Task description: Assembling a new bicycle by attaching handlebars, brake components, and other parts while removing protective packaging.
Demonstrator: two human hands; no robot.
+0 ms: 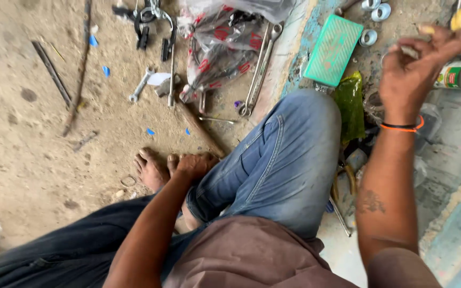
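While the person sits on the sandy ground, the right hand [420,64] is raised near the top right corner of the view, its fingers curled around a small yellow-tipped tool [459,19], and a thin ring [396,53] seems caught there too, though blur hides details. The left hand [190,166] rests closed on the bare foot [150,169], holding nothing I can see. I judge the work is at picking a small part; the next move needs a steady, fine grip. Long spanners [260,69] lie beside a plastic bag [217,50].
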